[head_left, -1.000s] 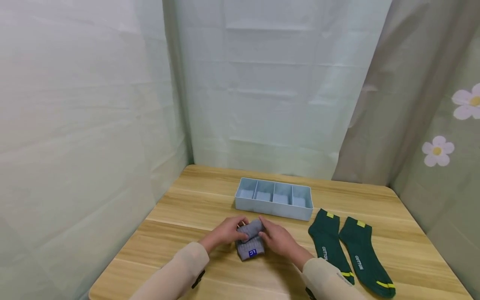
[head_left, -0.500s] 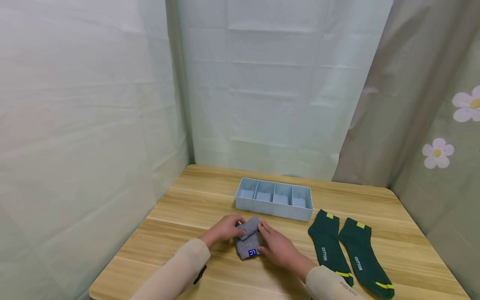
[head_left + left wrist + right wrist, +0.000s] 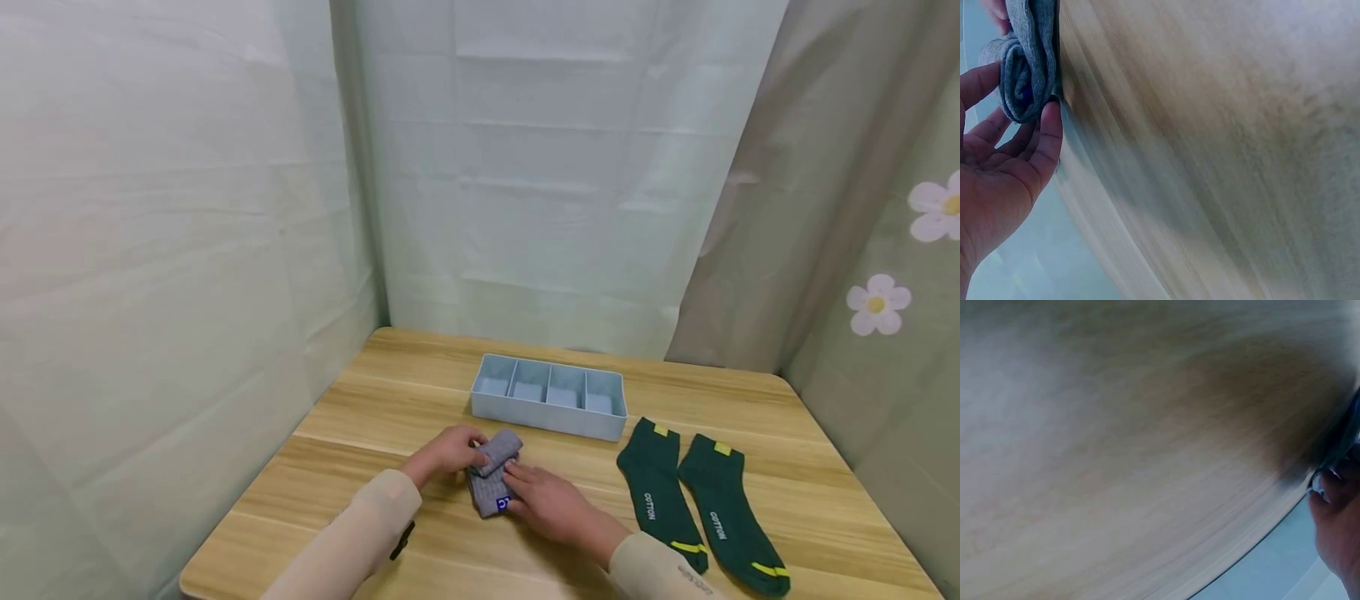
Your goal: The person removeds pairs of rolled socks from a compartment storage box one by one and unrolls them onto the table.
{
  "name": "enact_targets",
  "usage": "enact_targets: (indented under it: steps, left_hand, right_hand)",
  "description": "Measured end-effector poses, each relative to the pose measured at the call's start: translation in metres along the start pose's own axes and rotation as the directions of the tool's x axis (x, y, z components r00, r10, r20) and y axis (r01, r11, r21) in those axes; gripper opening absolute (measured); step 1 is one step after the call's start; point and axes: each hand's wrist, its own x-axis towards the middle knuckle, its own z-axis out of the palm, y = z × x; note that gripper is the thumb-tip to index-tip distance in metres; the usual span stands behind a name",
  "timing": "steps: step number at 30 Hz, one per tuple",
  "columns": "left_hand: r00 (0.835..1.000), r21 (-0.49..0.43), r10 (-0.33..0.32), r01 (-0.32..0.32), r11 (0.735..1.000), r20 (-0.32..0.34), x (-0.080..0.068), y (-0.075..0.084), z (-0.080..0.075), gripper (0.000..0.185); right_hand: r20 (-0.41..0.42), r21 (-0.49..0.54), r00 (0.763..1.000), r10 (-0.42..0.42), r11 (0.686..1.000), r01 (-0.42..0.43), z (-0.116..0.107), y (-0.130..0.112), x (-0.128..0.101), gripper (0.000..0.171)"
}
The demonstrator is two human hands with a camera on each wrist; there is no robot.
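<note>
A rolled sock (image 3: 483, 493) in mid-grey ribbed knit bears a royal-blue label (image 3: 503, 504) with white marking; in the left wrist view its knit looks bluish grey. The two flat socks (image 3: 656, 483) are deep bottle green – each with a yellow tab (image 3: 661, 430) at the cuff, white "COTTON" lettering (image 3: 649, 506) and a yellow stripe (image 3: 689, 547) towards the toe. The divided tray (image 3: 540, 415) is plain powder blue. Honey-toned wood grain streaks the table (image 3: 375, 400) with darker bands. Both sleeves (image 3: 360, 533) are cream. Pale grey-green cloth (image 3: 540, 208) adjoins a taupe curtain (image 3: 750, 275) – and muted-green fabric (image 3: 922, 400) carries white, yellow-centred flowers (image 3: 878, 305).
</note>
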Motion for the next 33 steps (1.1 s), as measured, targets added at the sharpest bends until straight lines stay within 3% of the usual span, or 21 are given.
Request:
enact_targets:
  steps: [3,5,12,17,24,28,33]
  left_hand:
    - [1.0,-0.009,0.004,-0.004,1.0,-0.013,0.001,-0.001,-0.001,0.027]
    - [0.999,-0.022,0.018,-0.019,1.0,-0.04,0.001,-0.002,-0.001,0.028]
    - [0.985,-0.054,0.139,-0.145,0.988,-0.102,0.003,-0.003,0.0,0.028]
    - [0.982,-0.045,0.166,-0.17,0.984,-0.091,0.004,-0.003,0.0,0.026]
    - [0.968,0.095,0.234,-0.225,0.97,-0.092,0.005,-0.003,0.004,0.033]
    - [0.96,0.147,0.249,-0.23,0.962,-0.129,0.003,-0.003,0.006,0.033]
    - [0.966,0.101,0.175,-0.158,0.982,-0.188,-0.001,-0.008,0.005,0.028]
  right_hand:
    - [0.082,0.019,0.997,0.003,1.0,-0.005,0.003,0.002,-0.002,0.059]
    - [0.092,0.01,0.996,0.0,1.0,-0.001,0.004,0.002,-0.002,0.062]
    - [-0.01,-0.019,0.999,0.031,0.999,-0.031,0.003,-0.001,0.002,0.049]
    - [-0.073,-0.021,0.994,0.076,0.997,-0.077,0.005,-0.005,0.005,0.039]
    - [-0.091,-0.003,0.991,0.101,0.995,-0.102,0.009,-0.009,0.007,0.039]
    - [-0.078,0.016,0.991,0.112,0.994,-0.111,0.011,-0.011,0.007,0.039]
    - [-0.045,0.02,0.994,0.101,0.995,-0.1,0.013,-0.011,0.006,0.04]
